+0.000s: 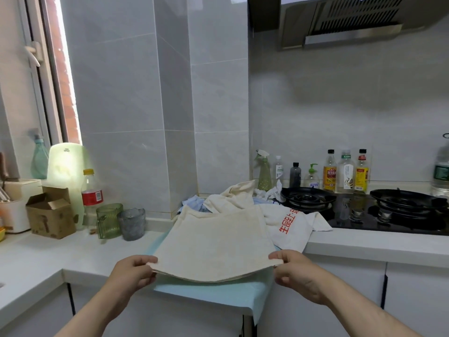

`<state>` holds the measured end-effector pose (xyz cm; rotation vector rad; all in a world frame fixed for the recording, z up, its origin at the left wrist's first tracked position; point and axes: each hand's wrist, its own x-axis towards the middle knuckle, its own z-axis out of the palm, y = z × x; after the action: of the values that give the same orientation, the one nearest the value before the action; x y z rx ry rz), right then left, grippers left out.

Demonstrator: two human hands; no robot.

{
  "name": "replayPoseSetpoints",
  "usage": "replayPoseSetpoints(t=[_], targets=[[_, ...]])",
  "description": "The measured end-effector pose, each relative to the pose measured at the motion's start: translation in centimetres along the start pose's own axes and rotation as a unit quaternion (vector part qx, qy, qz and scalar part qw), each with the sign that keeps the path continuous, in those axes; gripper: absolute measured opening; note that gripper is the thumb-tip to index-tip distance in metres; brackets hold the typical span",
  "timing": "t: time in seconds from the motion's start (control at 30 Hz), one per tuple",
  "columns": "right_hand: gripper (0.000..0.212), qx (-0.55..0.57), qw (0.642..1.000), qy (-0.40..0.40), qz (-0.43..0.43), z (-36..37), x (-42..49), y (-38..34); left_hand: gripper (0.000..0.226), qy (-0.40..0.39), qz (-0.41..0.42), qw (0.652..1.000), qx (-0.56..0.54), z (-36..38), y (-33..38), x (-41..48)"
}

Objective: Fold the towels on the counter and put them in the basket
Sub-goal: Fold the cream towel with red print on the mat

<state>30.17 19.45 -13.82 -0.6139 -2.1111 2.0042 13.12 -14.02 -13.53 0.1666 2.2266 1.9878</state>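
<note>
Left grip [132, 271]: pinches the cream towel's [216, 242] near left corner.
Cream towel: held edge runs grip to grip; its body stretches away from the person over a blue towel [218, 291] at the surface [48, 251] edge.
Right grip [295, 268]: pinches the near right corner, level with the left.
Unfolded pile [243, 198]: beyond, right of centre.
Next fold: probably carries the held edge forward.

Glossy pale grey tiled wall [121, 93] beyond the grip; white-framed window [52, 93] far left (daylight over red brick outside).
</note>
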Motion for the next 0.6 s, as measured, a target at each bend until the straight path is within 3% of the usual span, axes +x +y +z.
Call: replayPoseSetpoints(t=[0.07,0.23,0.4,0.6], targets=[[0.043,-0.077,0.996,0.021,-0.033,-0.3,-0.3,-0.1,0.03,-0.002,0.048,0.996,0.077,-0.1,0.3,-0.7],[0.009,-0.124,0.975,0.095,-0.156,-0.3,-2.0,-1.4,0.022,0.062,0.176,0.963,0.195,-0.7,1.2,-2.8],[0.025,-0.292,0.924,0.137,-0.206,-0.6,-3.7,-2.3,0.02,0.056,0.223,0.939,0.257,-2.3,2.0,-5.1],[0.01,-0.241,0.931,0.132,-0.24,0.2,-6.7,-3.0,0.021,0.037,0.225,0.94,0.254,-3.8,2.9,-7.8]])
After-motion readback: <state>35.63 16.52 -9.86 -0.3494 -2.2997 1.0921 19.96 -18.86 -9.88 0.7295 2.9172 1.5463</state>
